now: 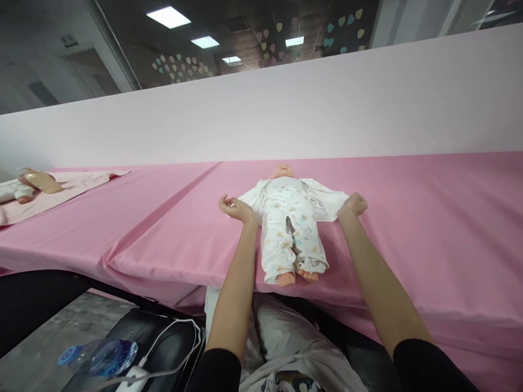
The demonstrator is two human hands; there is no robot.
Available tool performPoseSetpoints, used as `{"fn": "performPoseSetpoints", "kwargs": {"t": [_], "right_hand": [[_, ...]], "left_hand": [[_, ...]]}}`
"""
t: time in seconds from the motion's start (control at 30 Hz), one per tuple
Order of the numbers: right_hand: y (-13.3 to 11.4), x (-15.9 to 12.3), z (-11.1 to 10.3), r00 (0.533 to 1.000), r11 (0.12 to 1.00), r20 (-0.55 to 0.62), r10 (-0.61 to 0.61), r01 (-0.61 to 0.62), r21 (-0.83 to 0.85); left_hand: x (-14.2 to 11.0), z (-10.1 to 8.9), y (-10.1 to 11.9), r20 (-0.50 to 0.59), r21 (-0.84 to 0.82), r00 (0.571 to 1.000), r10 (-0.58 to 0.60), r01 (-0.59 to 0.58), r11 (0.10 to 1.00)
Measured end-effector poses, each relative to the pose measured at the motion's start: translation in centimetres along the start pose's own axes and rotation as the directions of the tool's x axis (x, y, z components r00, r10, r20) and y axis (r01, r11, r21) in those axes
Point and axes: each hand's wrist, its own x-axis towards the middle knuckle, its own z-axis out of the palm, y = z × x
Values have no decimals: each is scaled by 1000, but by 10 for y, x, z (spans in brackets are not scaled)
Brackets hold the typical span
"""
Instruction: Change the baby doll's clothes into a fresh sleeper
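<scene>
Baby doll (284, 173) lay face up on the pink-covered worktop (429, 218), head at 12 o'clock, feet near the front edge at 6. Flat back support seemed to let the body rest unheld. White top (322, 198) had its sleeves spread out to either side; patterned trousers (275, 239) covered both legs, feet bare.

Left hand (237, 209) was at 9 to 10 o'clock of the doll, palm upward, fingers loosely curled, beside one sleeve end; could not tell if it pinched cloth. Right hand (353, 204), between 2 and 3, was folded into a fist at the other sleeve end; cuff inside or not, could not tell. Arms reached wide, probably because the sleeve ends lay so far apart.

Far off at 9 to 10: pale cloth (87, 182) under another doll-like figure (44, 182). Water bottle (108, 356) lay on its side at 7 to 8.
</scene>
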Motion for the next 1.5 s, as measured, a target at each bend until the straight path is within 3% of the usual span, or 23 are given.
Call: {"fn": "performPoseSetpoints", "kwargs": {"t": [0.03, 0.07, 0.1, 0.13, 0.17, 0.2, 0.23, 0.27, 0.3, 0.33, 0.47, 0.73, 0.87, 0.93, 1.03, 1.1, 1.17, 1.3, 1.5], "right_hand": [[0, -7, 2, 998, 998, 2, -68, 68, -17], [-1, -17, 6, 990, 990, 13, -138, 139, -37], [-3, -29, 11, 966, 964, 69, -250, 255, -79], [-5, -42, 16, 900, 902, 196, -389, 415, -119], [-7, -55, 20, 795, 818, 368, -482, 559, -135], [-8, -67, 24, 656, 729, 551, -516, 674, -119], [-8, -77, 27, 533, 661, 682, -501, 744, -95], [-6, -85, 29, 455, 616, 757, -469, 783, -88], [-4, -90, 31, 406, 587, 804, -435, 805, -88], [-1, -93, 33, 390, 573, 824, -412, 814, -99], [12, -89, 38, 374, 572, 854, -361, 812, -114], [8, -85, 48, 392, 606, 886, -248, 776, -173], [6, -82, 52, 394, 653, 885, -247, 743, -149], [6, -81, 52, 431, 719, 863, -262, 684, -124], [6, -79, 48, 556, 856, 809, -192, 499, -140], [8, -77, 45, 611, 912, 782, -119, 379, -157], [11, -73, 44, 637, 939, 766, -83, 307, -154], [19, -64, 43, 685, 970, 728, -34, 197, -141], [19, -63, 42, 683, 991, 730, 18, 83, -102]], "left_hand": [[-6, 1, 1, 120, -5, 986, 117, -117, 993], [-12, 3, 2, 276, -16, 940, 202, -206, 978], [-19, 4, 1, 446, -20, 862, 239, -258, 966], [-24, 6, 0, 598, -7, 765, 238, -292, 956], [-28, 7, -2, 714, 22, 669, 207, -317, 948], [-31, 8, -4, 790, 60, 592, 159, -333, 941], [-32, 9, -5, 835, 98, 540, 107, -337, 936], [-33, 9, -7, 859, 128, 509, 60, -327, 936], [-32, 9, -8, 872, 149, 489, 19, -302, 941], [-32, 9, -9, 882, 158, 472, -12, -272, 949], [-30, 10, -13, 910, 125, 415, -18, -232, 965], [-25, 24, -28, 908, 44, 405, 110, -352, 935], [-23, 27, -32, 898, 13, 416, 145, -355, 935], [-23, 27, -33, 891, 16, 435, 132, -319, 948], [-24, 26, -37, 867, 44, 494, 67, -209, 977], [-23, 25, -38, 850, 66, 527, 8, -122, 990], [-21, 23, -37, 844, 74, 535, -41, -40, 996], [-16, 17, -31, 852, 87, 508, -124, 97, 991], [-13, 13, -30, 852, 133, 490, -184, 138, 981]]}}
